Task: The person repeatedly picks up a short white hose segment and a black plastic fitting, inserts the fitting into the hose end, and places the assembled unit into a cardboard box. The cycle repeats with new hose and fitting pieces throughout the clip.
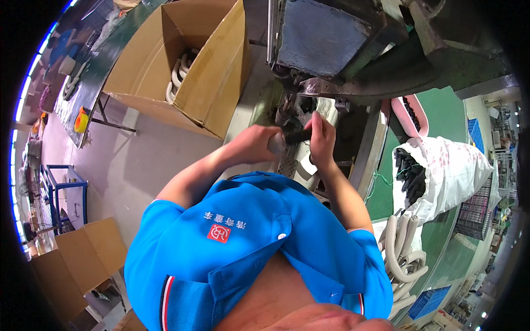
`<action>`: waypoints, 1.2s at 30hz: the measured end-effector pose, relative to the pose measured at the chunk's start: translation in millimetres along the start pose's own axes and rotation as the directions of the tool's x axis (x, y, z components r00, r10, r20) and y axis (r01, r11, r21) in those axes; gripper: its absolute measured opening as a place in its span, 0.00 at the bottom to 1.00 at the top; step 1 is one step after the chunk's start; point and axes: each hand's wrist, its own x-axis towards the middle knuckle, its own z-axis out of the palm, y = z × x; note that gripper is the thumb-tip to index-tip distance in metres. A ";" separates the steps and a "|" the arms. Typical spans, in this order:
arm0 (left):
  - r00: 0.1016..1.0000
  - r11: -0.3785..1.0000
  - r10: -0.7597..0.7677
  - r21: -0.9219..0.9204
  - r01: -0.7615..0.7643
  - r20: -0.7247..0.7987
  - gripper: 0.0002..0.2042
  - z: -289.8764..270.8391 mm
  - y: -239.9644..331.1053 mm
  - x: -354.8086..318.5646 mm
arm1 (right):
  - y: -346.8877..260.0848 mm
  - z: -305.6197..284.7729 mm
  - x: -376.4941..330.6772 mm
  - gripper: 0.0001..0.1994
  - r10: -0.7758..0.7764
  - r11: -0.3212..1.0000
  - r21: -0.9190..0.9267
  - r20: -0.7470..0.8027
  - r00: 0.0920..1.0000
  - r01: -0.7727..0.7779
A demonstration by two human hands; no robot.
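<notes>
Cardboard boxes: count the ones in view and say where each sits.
2. One open cardboard box stands upper left holding pale curved tubes; another cardboard box sits on the floor at lower left. Others may be hidden.

A pale, light-coloured tube (pixel 276 143) lay clasped at its end in the left hand (pixel 259 142), and a short black sleeve-like piece (pixel 298 136) sat on its tip, pinched by the right hand (pixel 322 138). Both were held level just beneath the grey machine head (pixel 326 33), close to its lower tooling.
</notes>
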 end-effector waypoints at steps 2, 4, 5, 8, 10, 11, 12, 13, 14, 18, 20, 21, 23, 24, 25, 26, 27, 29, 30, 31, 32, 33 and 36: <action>0.999 1.000 0.023 -0.002 -0.023 -0.048 0.23 -5.4 -15.3 21.0 | 3.0 -1.5 26.6 0.19 0.022 0.974 -0.227 0.054 0.998 -0.009; 0.994 0.999 0.036 0.019 -0.034 -0.105 0.21 -19.1 -16.9 39.9 | 29.8 4.2 59.6 0.16 -0.413 0.717 -0.614 0.005 0.911 0.329; 0.984 0.997 0.083 0.015 -0.082 -0.155 0.19 -25.0 -19.5 48.1 | 44.3 7.9 76.3 0.15 -0.536 0.566 -0.716 0.058 0.842 0.409; 0.999 0.997 -0.023 -0.080 0.020 -0.033 0.18 -42.2 -23.7 60.7 | 59.5 16.4 109.2 0.15 -0.396 0.575 -0.724 0.160 0.904 0.380; 0.999 0.994 -0.015 -0.112 0.010 -0.048 0.16 -42.1 -21.7 61.6 | 65.1 15.7 114.2 0.15 -0.263 0.653 -0.693 0.170 0.950 0.305; 0.998 0.991 -0.016 -0.133 0.008 -0.058 0.16 -40.2 -21.8 61.1 | 65.4 17.2 113.4 0.14 -0.213 0.694 -0.673 0.145 0.966 0.254; 0.997 0.982 -0.070 -0.172 0.073 0.027 0.15 -41.5 -24.4 64.4 | 65.3 18.3 114.8 0.14 -0.165 0.731 -0.652 0.116 0.979 0.201; 0.986 0.969 -0.118 -0.205 0.139 0.114 0.15 -45.7 -29.0 71.9 | 64.5 20.0 120.3 0.13 -0.123 0.763 -0.628 0.089 0.988 0.152; 0.965 0.951 -0.160 -0.231 0.207 0.207 0.14 -46.6 -32.1 75.9 | 70.0 15.1 123.8 0.13 -0.015 0.927 -0.372 0.074 0.997 0.041; 0.888 0.813 -0.267 -0.407 0.416 0.375 0.09 -39.6 -62.0 80.7 | 18.2 15.5 117.6 0.16 0.703 0.705 -0.135 0.264 0.661 -0.696; 0.957 0.905 -0.189 -0.338 0.257 0.221 0.16 -41.3 -60.1 77.6 | 23.7 11.2 112.7 0.17 0.623 0.779 -0.140 0.270 0.734 -0.611; 0.988 0.947 -0.126 -0.286 0.148 0.093 0.19 -39.2 -49.0 62.3 | 27.2 10.6 108.8 0.18 0.585 0.810 -0.148 0.277 0.762 -0.567; 0.990 0.996 -0.081 0.019 0.083 -0.112 0.24 -39.7 -53.5 37.2 | 46.2 0.4 114.9 0.16 0.651 0.684 0.188 0.277 0.707 -0.705; 0.980 0.992 -0.029 0.115 0.052 -0.195 0.24 -34.1 -67.3 31.2 | 80.4 -13.9 126.1 0.13 0.604 0.791 -0.021 0.184 0.776 -0.611; 0.965 0.978 0.036 0.209 0.020 -0.259 0.25 -31.3 -76.0 29.9 | 124.4 -27.7 129.5 0.12 0.377 0.902 -0.278 0.136 0.916 -0.330; 0.966 0.982 0.061 0.187 -0.013 -0.251 0.25 -32.2 -79.0 29.2 | 167.0 -44.3 131.6 0.12 0.122 0.826 -0.561 0.073 0.990 -0.060; 0.969 0.981 0.016 0.192 0.033 -0.248 0.25 -32.6 -85.2 21.8 | 168.5 -31.0 127.5 0.13 0.048 0.734 -0.671 0.201 0.978 0.101; 0.975 0.976 -0.049 0.195 0.093 -0.215 0.25 -28.7 -89.8 19.4 | 185.1 -22.4 127.4 0.18 0.372 0.387 -0.905 0.330 0.868 0.178; 0.972 0.974 -0.101 0.176 0.140 -0.212 0.24 -26.9 -86.2 23.4 | 195.6 -16.3 121.6 0.20 0.336 0.485 -0.875 0.190 0.922 0.003; 0.975 0.975 -0.116 0.166 0.148 -0.192 0.24 -24.5 -82.1 23.5 | 203.8 -16.0 119.2 0.24 0.385 0.533 -0.824 0.038 0.922 -0.189; 0.974 0.973 -0.134 0.160 0.164 -0.183 0.24 -25.7 -78.4 23.4 | 203.3 -7.3 118.9 0.29 0.424 0.580 -0.732 -0.103 0.900 -0.357; 0.966 0.968 -0.172 0.150 0.202 -0.192 0.24 -29.8 -83.0 17.3 | 180.3 17.1 114.1 0.29 0.446 0.632 -0.676 -0.083 0.891 -0.379; 0.972 0.962 -0.165 0.190 0.197 -0.169 0.24 -32.4 -79.0 20.1 | 172.8 19.9 110.2 0.28 0.417 0.527 -0.804 -0.038 0.908 -0.275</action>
